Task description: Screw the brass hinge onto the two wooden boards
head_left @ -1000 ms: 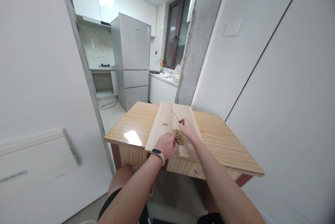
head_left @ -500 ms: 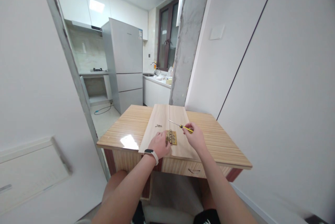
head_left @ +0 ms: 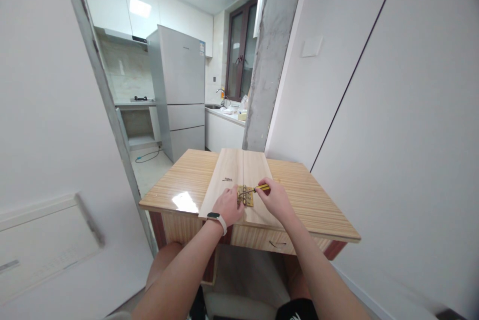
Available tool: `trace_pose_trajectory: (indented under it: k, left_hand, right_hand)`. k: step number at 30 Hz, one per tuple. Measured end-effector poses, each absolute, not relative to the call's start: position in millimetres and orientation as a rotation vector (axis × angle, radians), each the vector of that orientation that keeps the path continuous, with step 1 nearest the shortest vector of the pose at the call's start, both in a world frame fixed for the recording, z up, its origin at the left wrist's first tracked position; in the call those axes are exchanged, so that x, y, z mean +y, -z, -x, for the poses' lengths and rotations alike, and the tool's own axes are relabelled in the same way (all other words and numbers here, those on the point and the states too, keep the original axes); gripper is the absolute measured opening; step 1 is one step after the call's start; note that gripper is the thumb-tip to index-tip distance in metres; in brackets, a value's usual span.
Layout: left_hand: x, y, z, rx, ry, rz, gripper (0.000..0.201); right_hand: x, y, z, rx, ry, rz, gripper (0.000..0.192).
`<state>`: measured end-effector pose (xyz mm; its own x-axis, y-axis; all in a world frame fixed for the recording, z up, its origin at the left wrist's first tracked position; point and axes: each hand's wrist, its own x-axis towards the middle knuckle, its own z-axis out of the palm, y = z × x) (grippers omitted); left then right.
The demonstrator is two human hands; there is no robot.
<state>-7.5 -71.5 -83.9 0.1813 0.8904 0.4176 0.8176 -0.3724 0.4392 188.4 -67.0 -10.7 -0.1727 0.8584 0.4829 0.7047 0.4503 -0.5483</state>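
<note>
A brass hinge (head_left: pixel 246 195) lies across the seam of two pale wooden boards (head_left: pixel 232 170) set side by side near the front edge of a wood-grain table (head_left: pixel 314 205), as a seated person brings a yellow-handled screwdriver (head_left: pixel 258 189) down to it. Half a second ago the tool was held up over the boards, its tip pointing away from the metal; now the shaft lies low and its tip meets the hinge plate, suggesting a screw is being engaged, though none can be made out. The right hand (head_left: pixel 275 199) is closed round the handle in a pinch. The left hand (head_left: pixel 229 206), a band (head_left: pixel 216 219) on its wrist, rests with fingers curled on the left board at the hinge's left side, steadying it. A few small dark pieces (head_left: pixel 227 179) lie further back on the left board. No containers are on the table; behind, a refrigerator (head_left: pixel 179 90) and a cluttered kitchen counter (head_left: pixel 228 110).
</note>
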Motion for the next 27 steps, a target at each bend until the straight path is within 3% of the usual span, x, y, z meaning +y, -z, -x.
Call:
trace_pose_trajectory:
  k: [19, 27]
  left_hand:
    - [-72, 84, 7, 1.678, -0.962, -2.34, 0.051]
    - [-73, 83, 7, 1.682, -0.957, -2.344, 0.049]
  right_hand:
    - [-64, 2, -180, -2.08, -0.153, 1.299, 0.002]
    - [-61, -6, -173, -2.141, -0.119, 1.321, 0.008]
